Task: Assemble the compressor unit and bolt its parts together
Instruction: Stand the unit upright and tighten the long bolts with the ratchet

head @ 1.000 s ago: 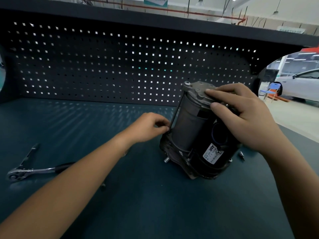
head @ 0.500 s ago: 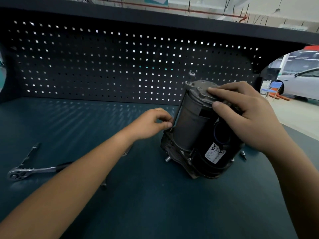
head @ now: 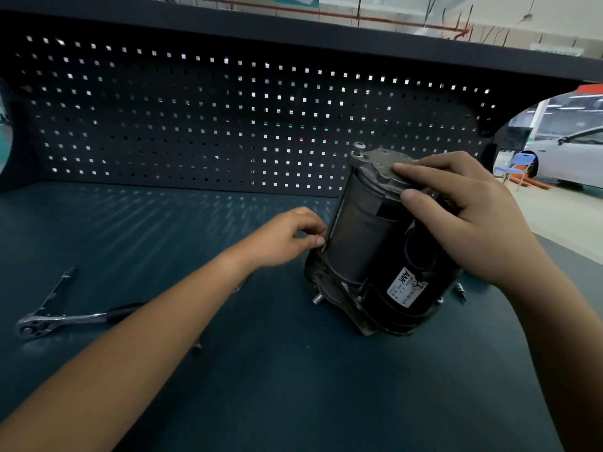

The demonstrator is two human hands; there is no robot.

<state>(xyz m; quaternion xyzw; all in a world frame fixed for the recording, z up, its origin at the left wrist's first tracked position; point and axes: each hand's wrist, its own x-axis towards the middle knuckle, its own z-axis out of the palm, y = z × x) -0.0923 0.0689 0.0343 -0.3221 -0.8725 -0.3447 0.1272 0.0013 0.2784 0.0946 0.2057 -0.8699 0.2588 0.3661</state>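
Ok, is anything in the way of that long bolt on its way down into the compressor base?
Nothing visible blocks it. The long bolt runs free beside the motor housing from the end cap toward the base. The left hand pinches its lower end, hiding the tip, so its seating cannot be judged.

Looks like a vehicle workshop. Has a dark pegboard (head: 195,125) behind a teal table (head: 293,386), with a black shelf (head: 293,31) overhead. Holds a ratchet wrench (head: 62,319) on the table's left part and a compressor unit (head: 355,236) further right. Opens at the right onto a hall floor (head: 561,216) with a white car (head: 571,158) and a blue chair (head: 518,164); shows red pipes (head: 391,20) under the ceiling (head: 417,6).
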